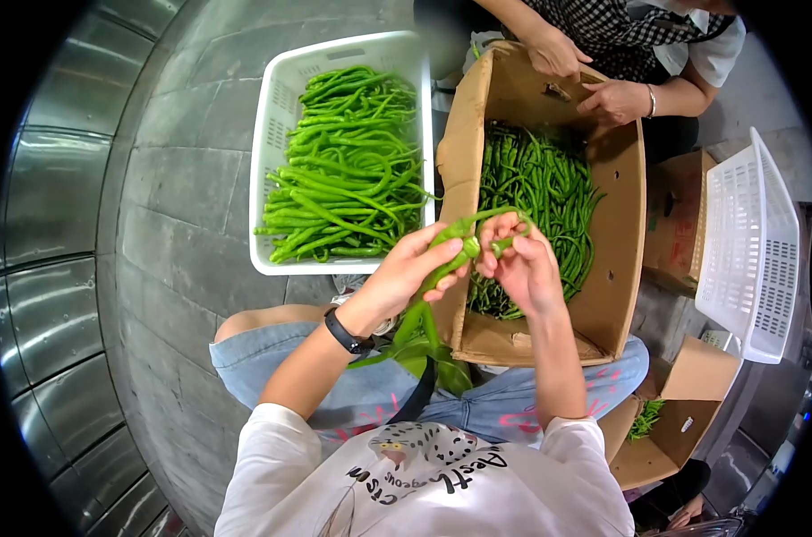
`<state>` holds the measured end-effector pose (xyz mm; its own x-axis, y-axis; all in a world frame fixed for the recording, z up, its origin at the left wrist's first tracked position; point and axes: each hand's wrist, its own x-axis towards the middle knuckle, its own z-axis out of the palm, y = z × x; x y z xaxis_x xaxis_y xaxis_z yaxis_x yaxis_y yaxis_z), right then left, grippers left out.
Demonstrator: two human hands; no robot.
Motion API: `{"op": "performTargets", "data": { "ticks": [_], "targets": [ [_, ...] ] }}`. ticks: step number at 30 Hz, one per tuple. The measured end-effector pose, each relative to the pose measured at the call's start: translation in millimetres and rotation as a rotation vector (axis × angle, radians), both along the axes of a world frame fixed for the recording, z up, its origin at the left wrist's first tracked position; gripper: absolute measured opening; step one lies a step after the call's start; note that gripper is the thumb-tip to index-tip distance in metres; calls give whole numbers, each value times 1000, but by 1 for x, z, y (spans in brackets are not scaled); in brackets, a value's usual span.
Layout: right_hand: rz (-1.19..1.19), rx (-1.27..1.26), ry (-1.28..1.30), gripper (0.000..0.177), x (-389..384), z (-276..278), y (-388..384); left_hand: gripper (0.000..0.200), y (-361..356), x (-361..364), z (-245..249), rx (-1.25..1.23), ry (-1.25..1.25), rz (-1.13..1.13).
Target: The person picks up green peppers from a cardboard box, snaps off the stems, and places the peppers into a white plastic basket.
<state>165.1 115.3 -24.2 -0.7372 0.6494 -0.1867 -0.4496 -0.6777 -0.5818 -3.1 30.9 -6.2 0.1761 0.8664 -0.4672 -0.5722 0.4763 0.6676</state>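
My left hand (pixel 404 273) is wrapped round a few long green chili peppers (pixel 442 255), their cut or stem ends pointing right. Close beside it, my right hand (pixel 524 268) pinches the stem end of a green chili pepper between thumb and fingers. Both hands are raised over the near left edge of a cardboard box (pixel 462 134), which holds many darker green chili peppers (pixel 540 179). To the left, a white plastic basket (pixel 264 170) is heaped with brighter, neatly laid green chili peppers (pixel 343 179).
Across the box, another person's hands (pixel 594 80) rest at its far rim. An empty-looking white basket (pixel 748 242) leans at the right beside a brown carton (pixel 679 224). A smaller box (pixel 692 403) with green pieces stands lower right. Something green (pixel 433 362) lies between my legs.
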Motion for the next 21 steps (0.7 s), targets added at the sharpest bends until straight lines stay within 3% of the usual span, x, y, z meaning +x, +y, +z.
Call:
{"op": "performTargets", "data": {
  "ticks": [2,6,7,10,12,15,17,18,21],
  "targets": [
    [-61,271,-257,21,2,1,3,18,1,-2,-1,-23,113,-39],
    [-21,591,-498,13,1,15,0,17,-1,14,-2,133,338,-76],
    [-140,615,-417,16,-3,7,-2,24,-1,17,-1,116,379,-73],
    [-86,407,-405,17,-1,-2,3,27,-1,19,-5,129,324,-126],
    [49,-7,-236,23,3,-2,9,27,-3,20,-10,170,285,-141],
    [78,-117,-202,24,1,-9,10,25,-2,15,-5,215,240,-162],
    [83,-176,-130,23,5,-19,11,27,2,1,1,192,166,-31],
    [79,-120,-199,24,12,-25,15,31,7,-13,10,183,158,43],
    [23,241,-819,26,34,-53,28,48,11,-69,15,405,132,414]
  ]
}}
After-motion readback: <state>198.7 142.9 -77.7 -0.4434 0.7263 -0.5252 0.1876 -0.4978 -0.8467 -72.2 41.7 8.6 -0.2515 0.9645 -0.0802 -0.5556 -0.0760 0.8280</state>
